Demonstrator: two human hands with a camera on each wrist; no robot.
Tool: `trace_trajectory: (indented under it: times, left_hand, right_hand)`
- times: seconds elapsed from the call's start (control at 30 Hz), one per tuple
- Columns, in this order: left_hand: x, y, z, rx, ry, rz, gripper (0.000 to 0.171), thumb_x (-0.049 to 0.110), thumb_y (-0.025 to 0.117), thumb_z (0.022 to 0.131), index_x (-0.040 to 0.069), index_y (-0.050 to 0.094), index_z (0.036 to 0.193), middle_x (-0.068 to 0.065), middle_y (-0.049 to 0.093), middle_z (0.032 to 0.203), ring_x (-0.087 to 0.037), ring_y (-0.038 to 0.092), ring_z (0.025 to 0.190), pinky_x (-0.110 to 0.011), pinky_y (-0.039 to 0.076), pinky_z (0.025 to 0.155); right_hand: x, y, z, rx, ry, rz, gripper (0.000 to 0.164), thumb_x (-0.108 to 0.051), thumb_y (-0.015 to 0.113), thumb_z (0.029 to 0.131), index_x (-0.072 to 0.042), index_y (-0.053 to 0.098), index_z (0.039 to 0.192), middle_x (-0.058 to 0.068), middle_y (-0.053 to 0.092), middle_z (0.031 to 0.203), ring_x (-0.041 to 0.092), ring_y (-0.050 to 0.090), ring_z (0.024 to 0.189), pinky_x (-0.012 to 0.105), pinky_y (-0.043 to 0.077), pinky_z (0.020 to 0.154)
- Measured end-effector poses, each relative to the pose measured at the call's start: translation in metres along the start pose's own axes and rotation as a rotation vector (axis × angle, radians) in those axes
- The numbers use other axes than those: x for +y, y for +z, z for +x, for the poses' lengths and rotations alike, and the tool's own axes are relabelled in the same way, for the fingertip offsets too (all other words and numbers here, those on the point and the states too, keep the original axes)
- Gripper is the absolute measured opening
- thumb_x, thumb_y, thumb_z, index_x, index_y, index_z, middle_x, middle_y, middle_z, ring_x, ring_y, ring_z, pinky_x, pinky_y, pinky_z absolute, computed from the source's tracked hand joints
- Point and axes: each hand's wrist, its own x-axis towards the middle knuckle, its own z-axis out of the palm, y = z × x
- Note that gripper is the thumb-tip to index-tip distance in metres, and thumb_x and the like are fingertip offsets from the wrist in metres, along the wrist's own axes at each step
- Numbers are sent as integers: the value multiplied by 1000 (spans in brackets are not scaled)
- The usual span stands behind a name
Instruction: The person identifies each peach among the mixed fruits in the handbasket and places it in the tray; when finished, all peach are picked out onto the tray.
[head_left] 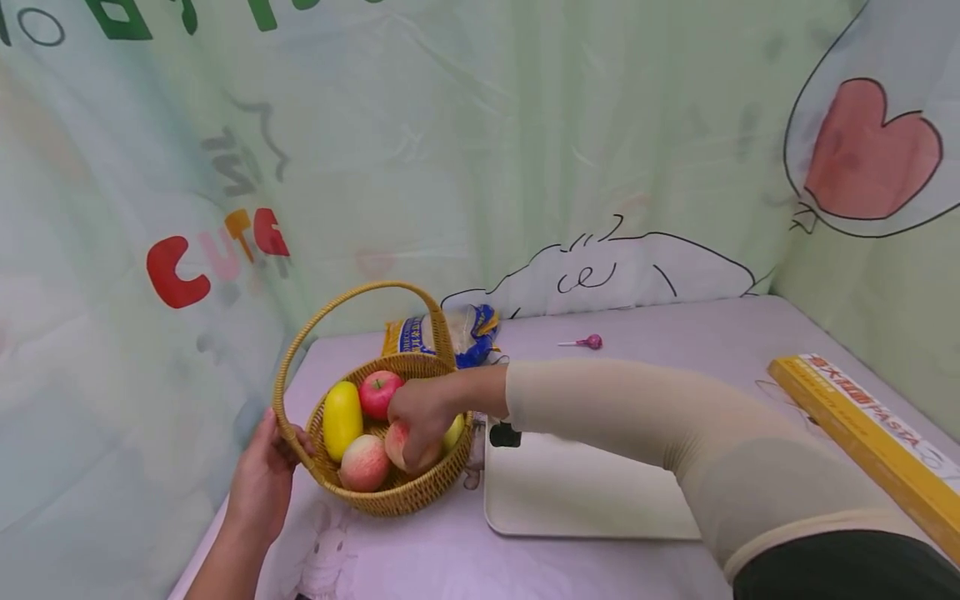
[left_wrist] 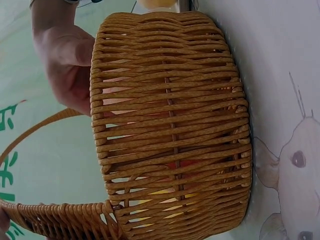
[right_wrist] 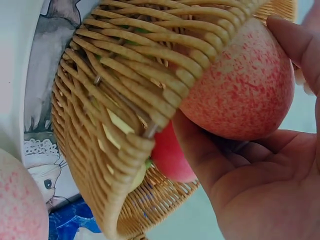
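A wicker basket [head_left: 405, 502] stands on the table, its tall handle arching overhead. My left hand [head_left: 262, 475] grips the handle near its left base. Inside the basket, my right hand [head_left: 427, 417] holds a peach [right_wrist: 240, 80], thumb and fingers curled round it. Another peach [head_left: 365, 463] lies at the front of the basket, beside a smooth yellow fruit [head_left: 342, 421]. Behind them sits a red apple [head_left: 380, 393]. A yellowish fruit [head_left: 453, 433] shows at the right, partly covered by my hand. The left wrist view mostly shows the woven side.
A white tray [head_left: 585, 500] lies right of the basket, beneath my right arm. A further peach [right_wrist: 20, 200] shows outside the basket. Behind the basket is a blue-and-yellow bag [head_left: 450, 333]. A lollipop [head_left: 592, 342] lies farther back; a yellow pasta box [head_left: 870, 442] is at right.
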Motion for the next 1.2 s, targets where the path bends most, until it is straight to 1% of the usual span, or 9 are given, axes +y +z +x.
trace_trajectory:
  times: [0.07,0.1,0.2,0.3,0.4,0.6,0.73,1.03,1.2]
  left_hand:
    - [0,0,0,1,-3,-1,49,49,29,113,17,60,92,5,63,85,-15,58,87,-28,42,89]
    - [0,0,0,2,-4,-1,49,49,29,113,17,60,92,5,62,85,-15,58,87,-28,42,89]
    - [0,-1,-1,-6,0,-11,49,48,29,113,16,60,92,6,62,84,-14,58,87,-28,42,89]
    - [-1,-2,-1,-20,12,-37,50,48,29,113,16,61,91,6,63,83,-13,59,85,-28,42,89]
    - [-1,-3,-1,-30,23,-59,51,48,30,113,17,62,89,6,63,82,-12,59,84,-28,42,88]
    - [0,-3,-2,-43,37,-62,51,48,30,113,18,62,88,7,63,82,-12,58,84,-28,41,88]
    - [1,-2,-2,-47,36,-70,51,48,30,113,18,62,87,7,63,82,-12,58,83,-28,41,87]
    - [1,-1,-2,-52,32,-69,51,48,30,113,19,62,87,7,63,82,-11,58,84,-27,41,87]
    - [0,-1,-2,-49,35,-76,51,47,30,113,19,62,87,7,63,82,-12,58,84,-27,41,87]
  right_hand:
    - [2,-2,-5,30,0,31,25,-34,82,84,-17,65,90,-6,58,80,11,54,80,21,44,69]
    - [3,-3,-7,41,3,57,27,-35,82,84,-16,67,97,-6,61,85,11,56,84,21,46,73]
    - [7,-5,-15,78,-9,102,38,-36,82,84,-13,71,112,-5,67,97,13,60,94,22,50,82]
    - [10,-8,-23,104,-6,149,51,-38,83,85,-12,69,127,-6,69,110,12,60,101,23,50,89]
    - [13,-11,-33,136,0,205,58,-37,83,86,-11,66,134,-6,69,117,11,61,103,24,51,90]
    - [20,-17,-55,212,22,309,59,-35,83,87,-14,64,138,-8,68,116,11,62,103,25,53,87]
    - [28,-16,-66,262,13,365,57,-35,82,88,-15,62,138,-7,68,114,11,62,102,26,53,87]
    - [43,-3,-90,382,16,421,57,-34,81,89,-14,61,138,-4,67,116,12,62,103,29,53,89]
    - [44,8,-103,448,57,459,60,-37,82,88,-16,60,140,-1,67,121,15,62,104,30,54,88]
